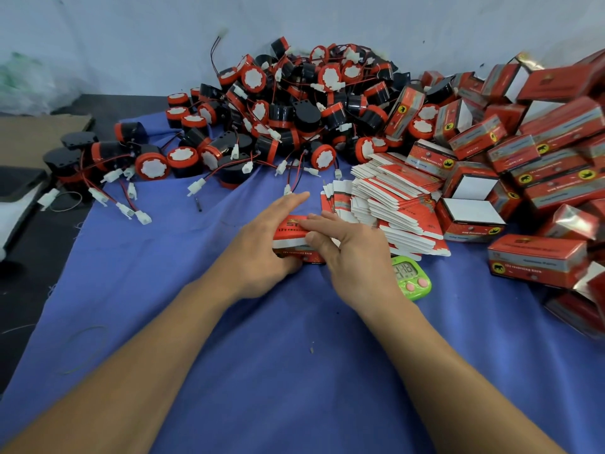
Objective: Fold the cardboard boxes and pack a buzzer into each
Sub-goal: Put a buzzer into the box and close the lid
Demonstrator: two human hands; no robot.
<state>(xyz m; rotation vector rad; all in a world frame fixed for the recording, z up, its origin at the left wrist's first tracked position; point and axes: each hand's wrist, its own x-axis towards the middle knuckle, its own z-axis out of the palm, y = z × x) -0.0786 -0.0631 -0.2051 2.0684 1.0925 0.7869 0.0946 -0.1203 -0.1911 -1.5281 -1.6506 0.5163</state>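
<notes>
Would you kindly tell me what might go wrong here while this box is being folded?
1. The left hand holds the red box while the right hand presses on it; too much force could crease the cardboard.
2. The right wrist sits beside the green timer and may knock it.
3. The slanting stack of flat boxes nearby could slide.
</notes>
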